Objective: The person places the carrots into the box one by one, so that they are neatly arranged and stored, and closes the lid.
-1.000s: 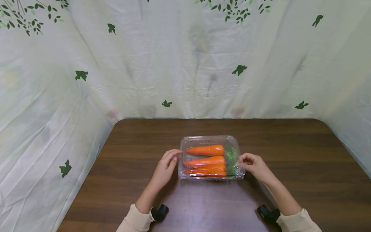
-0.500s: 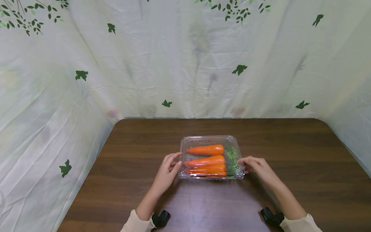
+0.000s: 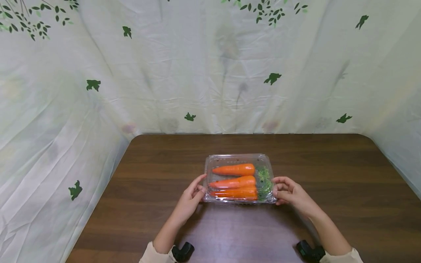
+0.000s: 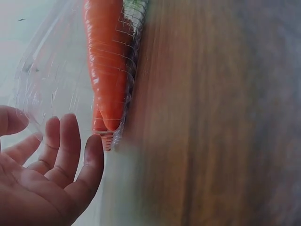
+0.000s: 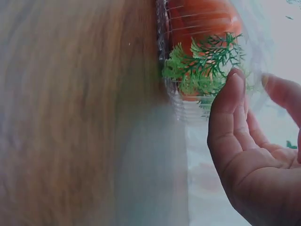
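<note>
A clear plastic clamshell box (image 3: 240,159) sits on the table, closed, with several orange carrots (image 3: 234,169) lying side by side inside. Green leafy sprigs (image 3: 263,182) fill its right end. My left hand (image 3: 190,200) is at the box's left end, index fingertip by the upper edge and thumb by the front corner. In the left wrist view those fingers (image 4: 66,150) are loosely bent and spread next to the plastic. At the right end, my right hand (image 3: 292,193) has its fingertips at the edge. Thumb and index stand apart beside the sprigs in the right wrist view.
The brown wooden table (image 3: 158,153) has rounded far corners. Behind it hangs a pale curtain (image 3: 197,73) printed with green leaves, which also runs along both sides. A black wrist device (image 3: 182,252) sits at each cuff.
Both hands shift slightly along the box's ends. The left thumb moves down toward the front corner, and the right fingers re-place themselves at the right edge. The box stays nearly where it was.
</note>
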The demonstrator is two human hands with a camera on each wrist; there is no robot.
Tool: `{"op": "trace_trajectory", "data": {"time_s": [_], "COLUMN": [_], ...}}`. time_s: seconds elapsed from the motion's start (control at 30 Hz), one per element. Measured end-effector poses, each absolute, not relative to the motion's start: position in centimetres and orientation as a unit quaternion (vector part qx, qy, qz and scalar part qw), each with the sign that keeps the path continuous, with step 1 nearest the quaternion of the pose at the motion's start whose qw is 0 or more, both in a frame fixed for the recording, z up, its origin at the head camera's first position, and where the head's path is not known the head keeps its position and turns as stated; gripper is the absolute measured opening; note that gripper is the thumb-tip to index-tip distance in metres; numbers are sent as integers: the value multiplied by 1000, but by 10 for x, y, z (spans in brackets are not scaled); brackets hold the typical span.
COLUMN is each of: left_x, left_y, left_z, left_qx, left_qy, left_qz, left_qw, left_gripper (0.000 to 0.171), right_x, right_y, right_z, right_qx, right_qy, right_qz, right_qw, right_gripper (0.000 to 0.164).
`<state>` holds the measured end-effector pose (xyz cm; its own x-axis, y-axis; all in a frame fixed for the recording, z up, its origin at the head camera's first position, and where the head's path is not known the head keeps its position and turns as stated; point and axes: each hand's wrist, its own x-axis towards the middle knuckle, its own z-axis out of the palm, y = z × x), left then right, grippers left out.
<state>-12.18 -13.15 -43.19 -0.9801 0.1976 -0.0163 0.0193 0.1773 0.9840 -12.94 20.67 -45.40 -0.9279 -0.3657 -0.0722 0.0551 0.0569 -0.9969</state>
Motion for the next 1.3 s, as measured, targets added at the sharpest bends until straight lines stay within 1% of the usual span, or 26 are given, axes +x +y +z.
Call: {"op": "trace_trajectory", "data": {"time_s": [0.17, 0.3, 0.47, 0.57, 0.7, 0.9, 1.13, 1.3], "left_x": [-125, -125, -123, -122, -121, -121, -120, -119], "left_y": [-136, -137, -135, -134, -133, -134, -137, -137], "left_z": [-450, -459, -461, -460, -459, -460, -455, -454], "left_qx": [76, 86, 78, 67, 62, 65, 57, 54], "left_qy": [730, 704, 685, 674, 660, 647, 643, 645], "left_qz": [672, 696, 714, 725, 736, 746, 747, 744], "left_qw": [95, 115, 117, 124, 134, 146, 162, 166], "left_gripper": [51, 54, 55, 57, 60, 61, 62, 62], "right_x": [-127, -125, -123, -123, -122, -122, -120, -119], "right_y": [203, 201, 203, 204, 202, 198, 196, 194], "right_z": [-453, -452, -449, -449, -449, -453, -454, -453], "right_qx": [-79, -67, -65, -66, -63, -69, -70, -67], "right_qy": [695, 687, 673, 662, 652, 635, 616, 619], "right_qz": [-697, -703, -706, -707, -711, -732, -749, -748], "right_qw": [158, 171, 209, 241, 255, 237, 233, 229], "right_gripper": [45, 52, 61, 67, 73, 70, 68, 64]}}
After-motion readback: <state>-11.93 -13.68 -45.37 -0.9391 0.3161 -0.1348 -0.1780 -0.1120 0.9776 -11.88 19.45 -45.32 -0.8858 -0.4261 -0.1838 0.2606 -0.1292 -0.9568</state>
